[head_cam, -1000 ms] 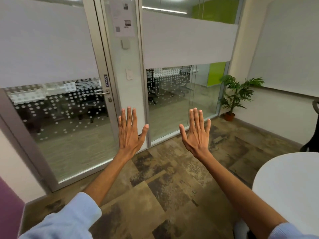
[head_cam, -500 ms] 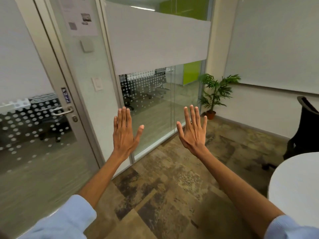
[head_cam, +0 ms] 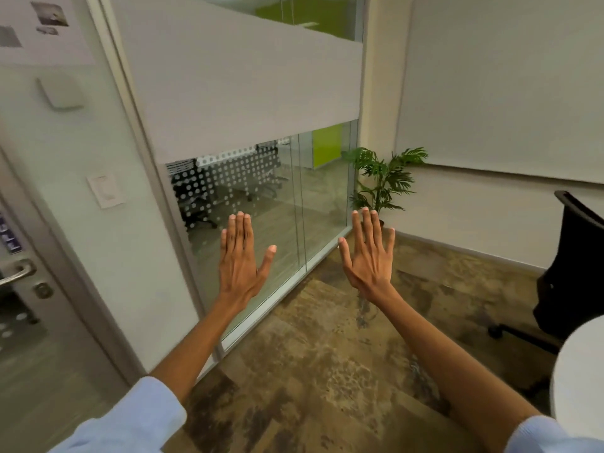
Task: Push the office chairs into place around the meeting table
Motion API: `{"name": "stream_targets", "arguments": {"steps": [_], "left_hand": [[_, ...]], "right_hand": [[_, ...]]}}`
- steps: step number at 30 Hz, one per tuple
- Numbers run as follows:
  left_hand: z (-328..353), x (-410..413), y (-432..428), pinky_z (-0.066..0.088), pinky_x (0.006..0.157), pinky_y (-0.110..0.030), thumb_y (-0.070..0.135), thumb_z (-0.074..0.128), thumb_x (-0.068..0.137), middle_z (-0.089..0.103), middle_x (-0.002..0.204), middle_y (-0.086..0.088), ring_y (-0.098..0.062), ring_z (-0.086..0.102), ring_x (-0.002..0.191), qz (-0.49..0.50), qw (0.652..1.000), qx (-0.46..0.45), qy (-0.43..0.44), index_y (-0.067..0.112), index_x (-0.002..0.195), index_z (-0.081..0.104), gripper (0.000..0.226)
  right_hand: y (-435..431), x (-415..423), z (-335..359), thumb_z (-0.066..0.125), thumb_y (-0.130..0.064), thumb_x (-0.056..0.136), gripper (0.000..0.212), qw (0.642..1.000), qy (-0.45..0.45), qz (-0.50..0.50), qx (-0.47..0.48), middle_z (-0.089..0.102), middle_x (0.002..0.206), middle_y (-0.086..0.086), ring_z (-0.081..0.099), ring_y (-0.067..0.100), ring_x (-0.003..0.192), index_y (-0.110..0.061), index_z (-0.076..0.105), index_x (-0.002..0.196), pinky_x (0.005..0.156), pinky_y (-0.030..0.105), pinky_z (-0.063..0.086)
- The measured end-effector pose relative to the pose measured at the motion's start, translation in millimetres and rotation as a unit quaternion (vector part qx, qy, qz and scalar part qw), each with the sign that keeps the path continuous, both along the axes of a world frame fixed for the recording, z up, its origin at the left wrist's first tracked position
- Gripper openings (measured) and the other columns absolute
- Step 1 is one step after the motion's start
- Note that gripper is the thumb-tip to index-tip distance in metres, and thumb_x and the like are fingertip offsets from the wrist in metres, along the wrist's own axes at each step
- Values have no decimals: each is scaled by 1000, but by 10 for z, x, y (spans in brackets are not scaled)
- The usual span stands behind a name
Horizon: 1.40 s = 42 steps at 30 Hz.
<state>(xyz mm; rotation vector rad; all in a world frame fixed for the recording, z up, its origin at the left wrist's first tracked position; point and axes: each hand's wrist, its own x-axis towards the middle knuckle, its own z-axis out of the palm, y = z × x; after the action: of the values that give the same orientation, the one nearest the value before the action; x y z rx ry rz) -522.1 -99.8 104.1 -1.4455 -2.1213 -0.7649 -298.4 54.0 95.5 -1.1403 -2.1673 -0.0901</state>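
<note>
A black office chair (head_cam: 568, 276) stands at the right edge, beside the round white meeting table (head_cam: 578, 377) whose rim shows at the lower right. My left hand (head_cam: 240, 259) and my right hand (head_cam: 371, 253) are held up flat in front of me, backs toward me, fingers spread and empty. Both hands are well to the left of the chair and touch nothing. Much of the chair is cut off by the frame edge.
A glass partition (head_cam: 261, 204) with a frosted band runs along the left, with a door and its handle (head_cam: 18, 273) at the far left. A potted plant (head_cam: 382, 181) stands in the corner. Patterned carpet (head_cam: 327, 354) covers the floor between me and the chair.
The view has swung to the right: the door has slid toward the left edge and more of the chair has come into sight. Both hands stay raised and spread.
</note>
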Motion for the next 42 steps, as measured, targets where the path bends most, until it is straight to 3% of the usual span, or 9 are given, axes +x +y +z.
{"name": "stream_targets", "arguments": {"steps": [8, 25, 31, 37, 42], "left_hand": [[139, -436, 1676, 5, 121, -47, 55, 22, 97, 2, 161, -11, -21, -7, 148, -46, 999, 0, 8, 9, 153, 2, 75], [117, -309, 5730, 9, 120, -49, 57, 23, 95, 3, 162, -12, -21, -6, 149, -264, 964, -8, 8, 9, 153, 1, 78], [59, 8, 6964, 6, 120, -50, 59, 22, 96, -2, 162, -10, -23, -9, 148, -339, 940, -14, 11, 11, 153, -2, 78], [-94, 627, 8044, -6, 120, -42, 61, 19, 96, 0, 162, -9, -25, -14, 147, -410, 912, -33, 11, 13, 153, -4, 78], [-213, 1262, 8919, 0, 121, -43, 58, 20, 95, 0, 161, -11, -21, -10, 148, -462, 887, -24, -10, 10, 153, -1, 78]], "right_hand": [[1378, -316, 164, 24, -52, 99, 67, 999, 7, -49, 18, -4, 162, 1, -10, 14, 148, -21, 3, 154, 119, 51, -5], [4329, 220, -67, 21, -54, 98, 68, 962, 10, -271, 20, -5, 163, 2, -9, 16, 148, -21, 0, 154, 118, 55, 0], [5107, 535, -68, 21, -54, 99, 67, 934, 14, -355, 22, -4, 163, 1, -9, 15, 148, -21, 3, 154, 118, 53, -3], [5834, 1037, -198, 19, -55, 98, 70, 904, 5, -427, 5, -4, 163, 1, -12, 14, 147, -17, 1, 154, 118, 53, -3], [6570, 1542, -393, 18, -55, 98, 70, 884, -7, -468, -4, -4, 162, 1, -11, 13, 147, -16, 1, 154, 118, 54, -1]]}}
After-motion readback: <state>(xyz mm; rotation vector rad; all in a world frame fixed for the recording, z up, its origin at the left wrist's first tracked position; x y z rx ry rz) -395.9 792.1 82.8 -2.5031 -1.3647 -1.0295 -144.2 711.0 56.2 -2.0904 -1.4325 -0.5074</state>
